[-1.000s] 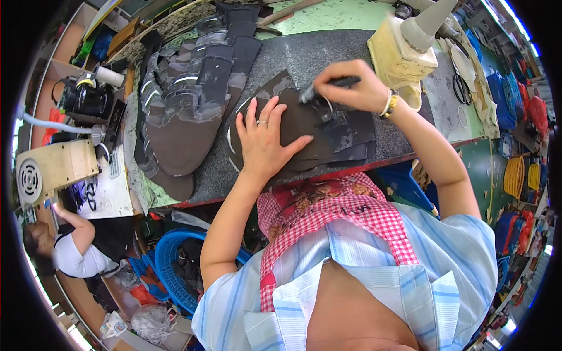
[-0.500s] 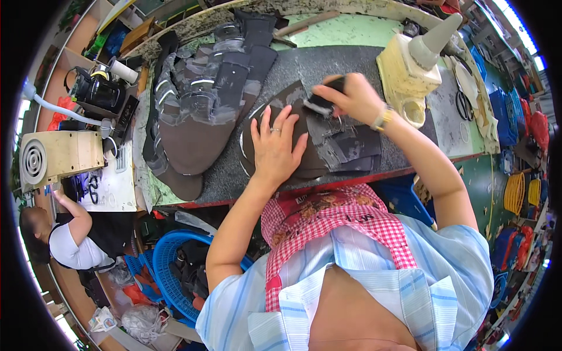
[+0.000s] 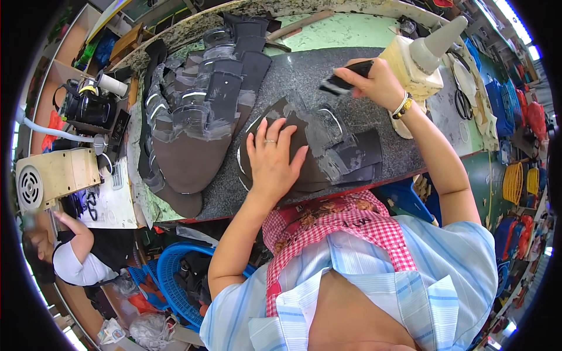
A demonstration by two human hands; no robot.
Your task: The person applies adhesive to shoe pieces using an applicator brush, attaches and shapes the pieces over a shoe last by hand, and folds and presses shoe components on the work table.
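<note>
My left hand (image 3: 272, 158) lies flat with spread fingers on a dark brown, rounded cut piece (image 3: 305, 164), which looks like a shoe part. Grey strips with whitish, glue-like smears (image 3: 333, 143) cover its right side. Above and to the right of it, my right hand (image 3: 377, 85) grips a black brush (image 3: 339, 83) with a pale, smeared edge. The brush appears apart from the piece. To the left, a pile of similar brown and grey pieces (image 3: 190, 158) overlaps in rows.
A yellowish bottle with a grey cone nozzle (image 3: 418, 64) stands beside my right hand. Scissors (image 3: 462, 102) lie farther right. The dark speckled board (image 3: 316, 61) sits under the work. A blue basket (image 3: 170, 272) is below left; another person (image 3: 82, 251) sits at far left.
My right hand has drawn the brush off the piece, moving up and right. A looped strip on the piece now shows. My left hand stays on the piece, shifted slightly.
</note>
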